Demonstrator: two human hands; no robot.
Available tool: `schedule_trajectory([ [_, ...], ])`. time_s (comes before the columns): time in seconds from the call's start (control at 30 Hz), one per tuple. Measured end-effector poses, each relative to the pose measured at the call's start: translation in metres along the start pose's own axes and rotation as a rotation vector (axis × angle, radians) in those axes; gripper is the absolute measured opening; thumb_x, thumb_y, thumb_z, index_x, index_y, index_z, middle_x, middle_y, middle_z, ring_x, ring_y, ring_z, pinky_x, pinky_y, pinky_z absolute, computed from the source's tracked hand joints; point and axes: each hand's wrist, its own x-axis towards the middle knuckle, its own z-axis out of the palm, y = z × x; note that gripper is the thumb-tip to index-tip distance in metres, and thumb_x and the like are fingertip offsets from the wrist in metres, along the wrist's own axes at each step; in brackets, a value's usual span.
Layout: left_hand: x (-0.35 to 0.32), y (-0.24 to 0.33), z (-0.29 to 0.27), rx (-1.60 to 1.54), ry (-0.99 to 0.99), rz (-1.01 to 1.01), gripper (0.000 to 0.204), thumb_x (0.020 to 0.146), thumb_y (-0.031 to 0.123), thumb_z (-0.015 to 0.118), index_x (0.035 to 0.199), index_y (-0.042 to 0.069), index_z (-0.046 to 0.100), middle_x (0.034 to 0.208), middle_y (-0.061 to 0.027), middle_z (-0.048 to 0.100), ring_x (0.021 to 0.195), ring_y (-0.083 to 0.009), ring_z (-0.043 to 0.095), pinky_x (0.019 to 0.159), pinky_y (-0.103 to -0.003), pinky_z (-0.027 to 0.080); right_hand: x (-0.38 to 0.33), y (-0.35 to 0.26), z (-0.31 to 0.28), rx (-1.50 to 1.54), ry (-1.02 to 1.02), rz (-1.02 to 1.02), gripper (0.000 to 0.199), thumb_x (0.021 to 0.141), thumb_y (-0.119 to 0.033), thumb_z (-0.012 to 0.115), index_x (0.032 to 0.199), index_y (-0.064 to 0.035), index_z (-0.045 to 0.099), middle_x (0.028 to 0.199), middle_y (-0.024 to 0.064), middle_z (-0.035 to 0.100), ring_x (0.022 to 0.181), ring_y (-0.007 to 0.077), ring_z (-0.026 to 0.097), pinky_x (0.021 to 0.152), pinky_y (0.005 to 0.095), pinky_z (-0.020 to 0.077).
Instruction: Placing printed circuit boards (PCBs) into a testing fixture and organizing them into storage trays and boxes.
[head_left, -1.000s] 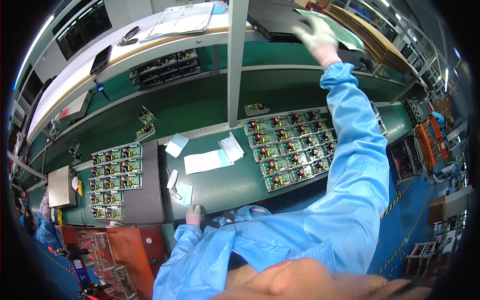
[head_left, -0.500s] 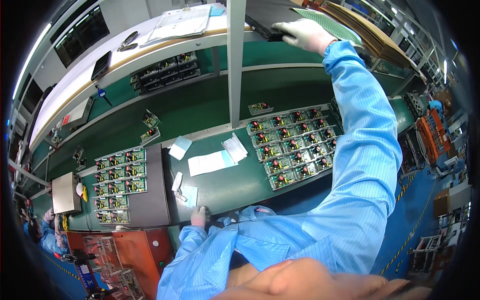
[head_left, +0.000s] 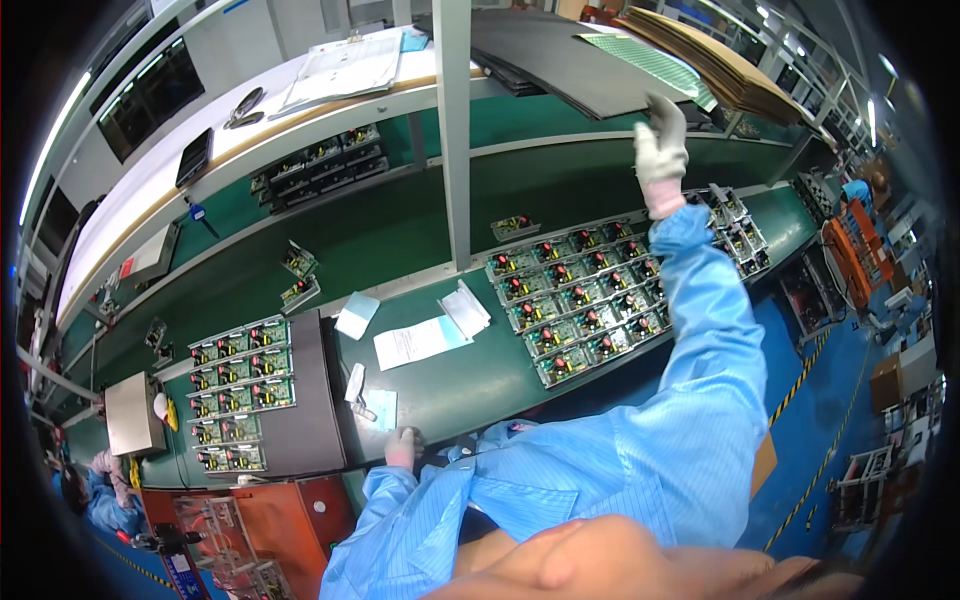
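Observation:
My right hand (head_left: 662, 158), in a white glove, is raised at the front of the upper shelf. Its fingers point up, the thumb stands apart, and I see nothing held in it. Behind the fingertips a large black sheet (head_left: 570, 60) lies on the shelf, its front corner jutting over the edge. My left hand (head_left: 402, 448), also gloved, is low at the bench's front edge, close to a small light-blue paper (head_left: 380, 409) and a white handheld tool (head_left: 357, 385). Its fingers are mostly hidden.
Circuit boards (head_left: 580, 295) stand in rows on the green bench, with more boards (head_left: 240, 370) left beside a black mat (head_left: 305, 400). White papers (head_left: 425, 341) lie between them. A shelf post (head_left: 455, 150) rises mid-view. Brown cardboard (head_left: 715, 65) is stacked upper right; another person (head_left: 105, 495) is far left.
My right hand has come away from the black sheet's left part and moved right and down, fingers now upright. The sheet now extends farther over the shelf front. My left hand stays low at the bench edge.

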Motion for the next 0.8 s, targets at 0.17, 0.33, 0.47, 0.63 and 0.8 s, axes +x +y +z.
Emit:
schedule_trajectory([
  [0.17, 0.002, 0.004, -0.001, -0.015, -0.033, -0.013, 0.022, 0.091, 0.017, 0.042, 0.089, 0.002, 0.059, 0.069, -0.0087, 0.059, 0.049, -0.0163, 0.053, 0.043, -0.028, 0.045, 0.023, 0.025, 0.015, 1.182, -0.011, 1.321, 0.050, 0.084, -0.042, 0.063, 0.122, -0.0125, 0.047, 0.113, 0.0066, 0.058, 0.094, 0.0262, 0.058, 0.082, 0.0381, 0.0474],
  [0.33, -0.001, 0.003, 0.000, 0.008, -0.010, 0.002, 0.021, 0.089, 0.016, 0.043, 0.089, 0.002, 0.059, 0.068, -0.0084, 0.058, 0.048, -0.0165, 0.053, 0.041, -0.029, 0.044, 0.079, 0.045, 0.032, 1.266, 0.188, 1.122, 0.021, 0.081, -0.019, 0.064, 0.101, -0.0128, 0.060, 0.094, 0.0035, 0.064, 0.085, 0.0211, 0.062, 0.072, 0.0374, 0.0517],
  [0.47, 0.000, 0.012, 0.006, 0.039, -0.030, -0.011, 0.022, 0.089, 0.017, 0.042, 0.089, 0.002, 0.058, 0.067, -0.0083, 0.058, 0.049, -0.0166, 0.053, 0.041, -0.029, 0.045, 0.169, 0.064, -0.003, 1.197, 0.042, 0.967, 0.020, 0.082, -0.018, 0.062, 0.100, -0.0075, 0.061, 0.086, 0.0075, 0.066, 0.077, 0.0220, 0.064, 0.068, 0.0313, 0.0537],
  [0.63, 0.012, 0.010, 0.006, -0.015, -0.066, -0.022, 0.022, 0.090, 0.017, 0.042, 0.089, 0.001, 0.057, 0.066, -0.0082, 0.056, 0.049, -0.0165, 0.053, 0.041, -0.028, 0.045, 0.125, 0.037, -0.062, 1.151, -0.106, 0.794, 0.023, 0.083, -0.014, 0.060, 0.103, -0.0024, 0.061, 0.093, 0.0090, 0.065, 0.087, 0.0202, 0.063, 0.077, 0.0275, 0.0516],
  [0.8, 0.017, 0.006, 0.001, -0.023, -0.123, 0.015, 0.021, 0.091, 0.015, 0.042, 0.091, 0.000, 0.056, 0.067, -0.0091, 0.056, 0.048, -0.0169, 0.053, 0.040, -0.029, 0.046, 0.022, 0.003, -0.216, 0.168, -0.079, 0.040, 0.039, 0.077, 0.001, 0.064, 0.115, -0.0006, 0.053, 0.106, 0.0133, 0.061, 0.096, 0.0211, 0.061, 0.082, 0.0306, 0.0507],
])
